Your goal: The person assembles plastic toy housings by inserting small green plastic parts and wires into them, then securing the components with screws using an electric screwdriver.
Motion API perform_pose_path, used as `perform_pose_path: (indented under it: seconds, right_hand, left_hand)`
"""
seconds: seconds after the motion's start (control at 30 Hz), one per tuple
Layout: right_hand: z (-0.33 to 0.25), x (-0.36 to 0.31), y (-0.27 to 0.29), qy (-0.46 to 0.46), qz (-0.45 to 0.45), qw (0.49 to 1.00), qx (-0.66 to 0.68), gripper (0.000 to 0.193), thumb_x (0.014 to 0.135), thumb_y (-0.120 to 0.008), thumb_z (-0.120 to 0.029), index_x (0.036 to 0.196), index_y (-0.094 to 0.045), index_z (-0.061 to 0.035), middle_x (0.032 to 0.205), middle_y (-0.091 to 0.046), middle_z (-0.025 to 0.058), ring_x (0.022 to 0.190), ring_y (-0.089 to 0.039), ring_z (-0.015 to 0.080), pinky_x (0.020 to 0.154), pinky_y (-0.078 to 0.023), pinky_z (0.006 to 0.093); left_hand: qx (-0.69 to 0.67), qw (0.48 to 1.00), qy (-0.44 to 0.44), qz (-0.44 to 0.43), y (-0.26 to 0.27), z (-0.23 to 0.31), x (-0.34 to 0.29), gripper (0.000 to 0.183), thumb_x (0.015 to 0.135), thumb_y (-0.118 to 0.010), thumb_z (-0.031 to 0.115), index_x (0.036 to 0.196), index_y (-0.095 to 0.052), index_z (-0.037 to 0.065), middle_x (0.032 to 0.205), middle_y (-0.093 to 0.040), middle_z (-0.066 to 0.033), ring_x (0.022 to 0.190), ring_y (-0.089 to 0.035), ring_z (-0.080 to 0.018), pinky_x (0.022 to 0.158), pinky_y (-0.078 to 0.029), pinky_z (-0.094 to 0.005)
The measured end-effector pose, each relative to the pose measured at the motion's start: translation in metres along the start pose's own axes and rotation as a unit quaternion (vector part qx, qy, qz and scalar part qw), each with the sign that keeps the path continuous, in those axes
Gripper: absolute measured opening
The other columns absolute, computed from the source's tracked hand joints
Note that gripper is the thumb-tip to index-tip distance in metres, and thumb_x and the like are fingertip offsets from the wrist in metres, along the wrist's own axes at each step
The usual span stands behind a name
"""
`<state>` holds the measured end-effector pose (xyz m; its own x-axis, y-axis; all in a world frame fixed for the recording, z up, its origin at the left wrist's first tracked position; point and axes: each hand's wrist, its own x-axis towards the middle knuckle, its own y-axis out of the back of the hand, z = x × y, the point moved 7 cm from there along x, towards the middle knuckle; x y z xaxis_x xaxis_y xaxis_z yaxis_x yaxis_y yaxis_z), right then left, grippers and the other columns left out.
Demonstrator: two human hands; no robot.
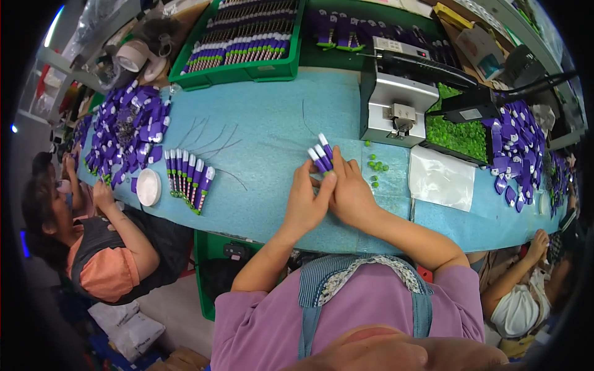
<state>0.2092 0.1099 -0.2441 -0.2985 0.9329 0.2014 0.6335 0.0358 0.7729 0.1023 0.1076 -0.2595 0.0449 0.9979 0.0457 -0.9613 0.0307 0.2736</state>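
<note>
Squaring up, I judge, purple pieces (322, 157) pinched between my left hand (309, 199) and right hand (354, 194) over the blue mat (266, 133); next likely calls for levelling tips, then laying them by the row (184, 168) leftward.

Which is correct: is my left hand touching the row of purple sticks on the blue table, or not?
Apart. The head view shows a wide strip of blue table between the left hand and the row of purple sticks.
</note>
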Motion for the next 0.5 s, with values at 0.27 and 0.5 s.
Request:
perform_pose_path:
  seconds: [0.27,0.5]
  right_hand:
    - [0.018,0.017,0.042,-0.062,-0.127,0.95,0.278,0.036,0.086,-0.052,0.001,0.122,-0.052,0.0036,0.111,-0.058,0.0126,0.096,-0.06,0.0192,0.088,-0.047,0.032]
    - [0.064,0.035,0.18,-0.178,0.254,0.888,0.339,0.064,0.087,-0.06,-0.013,0.143,-0.03,0.0,0.14,-0.036,0.0256,0.101,-0.064,0.0265,0.081,-0.053,0.0306]
  left_hand:
    - [0.26,0.964,-0.038,0.028,0.037,0.013,0.046,0.08,0.071,-0.079,0.028,0.13,-0.036,-0.005,0.107,-0.059,-0.0263,0.098,-0.06,-0.0394,0.077,-0.05,-0.0439]
    - [0.3,0.952,-0.048,0.027,0.032,0.015,0.041,0.06,0.069,-0.08,0.021,0.116,-0.047,0.002,0.097,-0.061,-0.0183,0.082,-0.062,-0.0371,0.068,-0.051,-0.0429]
